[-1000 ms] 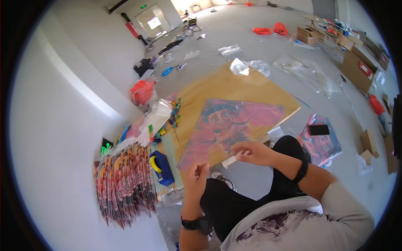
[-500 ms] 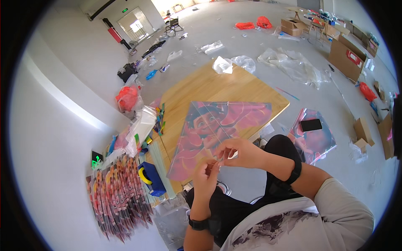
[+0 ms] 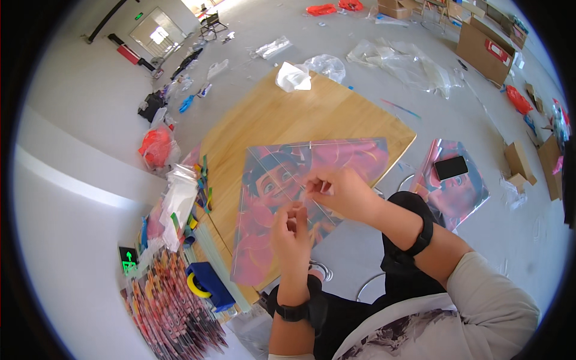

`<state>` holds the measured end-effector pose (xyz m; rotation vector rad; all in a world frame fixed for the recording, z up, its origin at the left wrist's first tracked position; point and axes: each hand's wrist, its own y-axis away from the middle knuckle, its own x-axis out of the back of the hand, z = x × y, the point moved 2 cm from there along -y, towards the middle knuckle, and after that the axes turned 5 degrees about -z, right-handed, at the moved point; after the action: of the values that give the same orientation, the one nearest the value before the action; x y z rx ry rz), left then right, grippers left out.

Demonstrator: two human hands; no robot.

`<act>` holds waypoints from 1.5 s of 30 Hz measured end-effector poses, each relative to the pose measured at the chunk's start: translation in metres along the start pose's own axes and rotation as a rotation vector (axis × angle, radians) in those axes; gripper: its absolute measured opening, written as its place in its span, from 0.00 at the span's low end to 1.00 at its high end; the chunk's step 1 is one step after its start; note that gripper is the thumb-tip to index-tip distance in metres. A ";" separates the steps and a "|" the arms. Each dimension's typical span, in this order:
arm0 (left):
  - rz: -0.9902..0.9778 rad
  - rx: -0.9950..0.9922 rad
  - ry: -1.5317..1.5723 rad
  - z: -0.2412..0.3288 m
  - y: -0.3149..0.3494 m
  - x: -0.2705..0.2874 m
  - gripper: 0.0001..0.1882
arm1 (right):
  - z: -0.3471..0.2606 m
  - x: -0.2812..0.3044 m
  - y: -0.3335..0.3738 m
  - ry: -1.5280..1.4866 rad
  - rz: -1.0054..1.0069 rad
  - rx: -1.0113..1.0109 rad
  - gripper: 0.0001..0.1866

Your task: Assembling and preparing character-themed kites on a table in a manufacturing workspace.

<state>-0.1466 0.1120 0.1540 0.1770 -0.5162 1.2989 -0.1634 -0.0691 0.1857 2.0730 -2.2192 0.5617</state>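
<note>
A thin printed sheet shaped like a kite (image 3: 351, 157), with a cartoon face and pale thin rods across it, lies on the wooden table before me. Over its near edge I hold my left hand (image 3: 291, 234), thumb and forefinger pinched together. Slightly farther and to the right is my right hand (image 3: 341, 193), its fingers curled into a pinch too. Whatever sits between the fingertips of either hand is too small to make out. The fingertips are close to each other but apart.
A blue tape dispenser (image 3: 215, 287) with a yellow ring stands on the table's left, beside pale strips (image 3: 221, 257) and folded printed kites (image 3: 171, 300). White crumpled plastic (image 3: 294, 78) rests at the far corner. Right, a black phone (image 3: 451, 168) lies on another printed sheet (image 3: 459, 201).
Both hands have moved forward over the kite, and their fingertips have drawn slightly apart. The view has shifted, so the table and floor things appear displaced.
</note>
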 end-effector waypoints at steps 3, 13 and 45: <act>-0.019 0.008 -0.082 0.005 -0.039 -0.013 0.11 | 0.017 0.017 -0.032 -0.005 0.025 -0.021 0.13; -0.180 0.118 0.080 -0.041 -0.152 -0.063 0.08 | 0.101 0.036 -0.122 0.199 0.172 0.091 0.06; -0.229 0.271 0.001 -0.113 -0.213 -0.113 0.31 | 0.229 0.021 -0.164 0.049 0.155 -0.197 0.16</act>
<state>0.0652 0.0017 0.0377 0.4487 -0.3071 1.1398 0.0415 -0.1630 0.0157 1.7862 -2.3157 0.3801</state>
